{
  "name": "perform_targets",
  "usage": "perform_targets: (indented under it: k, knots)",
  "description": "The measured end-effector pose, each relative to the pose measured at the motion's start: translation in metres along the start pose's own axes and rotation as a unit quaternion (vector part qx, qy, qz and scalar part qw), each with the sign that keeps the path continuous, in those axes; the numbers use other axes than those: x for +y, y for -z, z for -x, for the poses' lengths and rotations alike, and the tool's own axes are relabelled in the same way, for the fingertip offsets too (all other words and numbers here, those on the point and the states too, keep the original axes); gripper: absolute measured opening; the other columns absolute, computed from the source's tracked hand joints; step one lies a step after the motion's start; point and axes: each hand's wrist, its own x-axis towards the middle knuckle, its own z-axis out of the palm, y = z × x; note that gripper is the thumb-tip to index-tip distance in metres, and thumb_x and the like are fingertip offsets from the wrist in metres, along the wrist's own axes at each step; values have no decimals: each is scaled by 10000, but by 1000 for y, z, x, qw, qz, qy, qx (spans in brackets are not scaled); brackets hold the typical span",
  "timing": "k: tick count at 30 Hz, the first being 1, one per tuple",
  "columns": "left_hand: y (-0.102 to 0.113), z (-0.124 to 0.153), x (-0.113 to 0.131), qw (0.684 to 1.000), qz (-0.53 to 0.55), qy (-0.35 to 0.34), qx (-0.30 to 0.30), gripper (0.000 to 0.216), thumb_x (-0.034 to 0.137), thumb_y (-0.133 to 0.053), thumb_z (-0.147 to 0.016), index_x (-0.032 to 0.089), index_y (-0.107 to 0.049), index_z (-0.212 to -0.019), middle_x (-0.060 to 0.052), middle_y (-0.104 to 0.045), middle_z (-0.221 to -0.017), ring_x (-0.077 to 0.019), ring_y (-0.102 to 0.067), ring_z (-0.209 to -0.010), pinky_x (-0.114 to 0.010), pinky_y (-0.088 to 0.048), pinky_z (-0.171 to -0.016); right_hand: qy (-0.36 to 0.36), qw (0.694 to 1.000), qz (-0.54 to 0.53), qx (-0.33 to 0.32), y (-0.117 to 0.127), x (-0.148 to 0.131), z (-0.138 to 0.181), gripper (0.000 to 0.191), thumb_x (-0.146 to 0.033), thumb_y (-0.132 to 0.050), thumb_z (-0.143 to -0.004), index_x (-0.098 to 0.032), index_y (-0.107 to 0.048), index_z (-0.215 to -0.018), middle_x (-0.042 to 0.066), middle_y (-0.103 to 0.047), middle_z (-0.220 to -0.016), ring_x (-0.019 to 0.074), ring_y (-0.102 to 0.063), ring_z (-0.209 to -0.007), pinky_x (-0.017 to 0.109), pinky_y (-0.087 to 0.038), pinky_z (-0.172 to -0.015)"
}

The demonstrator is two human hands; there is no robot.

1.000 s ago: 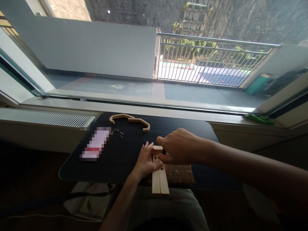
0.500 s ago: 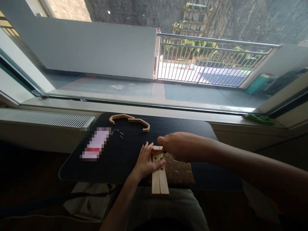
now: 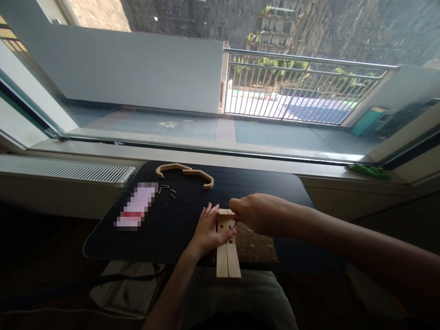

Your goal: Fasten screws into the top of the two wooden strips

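Note:
Two pale wooden slats lie side by side at the table's near edge, jutting past it towards my lap. Several dark holes show in their upper part. My left hand steadies them, fingers stretched along their left side and thumb across the top. Closed over the upper right end, my right hand grips a thin metal rod that looks like a hex key. Its tip meets a hole in the right slat; the remainder is hidden in the fist. Beneath the slats and to their right lies a brown, cork-like mat.
On the black table, two curved wooden pieces lie at the back. Several small screws are scattered near a blurred pink-and-white packet. A radiator stands left; a green cloth rests on the windowsill.
My right hand has shifted slightly right and its wrist has turned a little, so more of the metal rod shows at the hole. My left hand and the slats stay put.

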Motion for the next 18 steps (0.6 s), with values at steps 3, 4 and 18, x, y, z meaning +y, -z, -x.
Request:
perform_targets:
  k: [3, 4, 18]
  knots:
    - [0, 0, 0, 1000, 1, 0, 2, 691, 508, -735, -743, 184, -547, -1323, -160, -465, -1515, -396, -239, -1488, -597, -152, -1208, -4, 1000, -11, 0, -2, 3, 1, 87, -211, -507, -956, -163, -580, -963, 58, -711, -761, 180, -668, -611, 262, -240, -460]
    - [0, 0, 0, 1000, 1, 0, 3, 692, 505, -736, -742, 185, -545, -1325, -159, -465, -1515, -395, -241, -1488, -596, -152, -1208, -4, 1000, -15, 1, -2, 3, 1, 91, -217, -503, -961, -166, -578, -960, 56, -710, -762, 179, -665, -610, 264, -240, -459]
    - [-1, 0, -1, 1000, -5, 3, 0, 717, 491, -734, -746, 152, -532, -1345, -175, -459, -1517, -394, -237, -1489, -580, -151, -1214, -18, 999, -37, 3, 1, 0, 5, 116, -219, -495, -969, -208, -607, -998, 73, -724, -825, 222, -672, -669, 302, -334, -523]
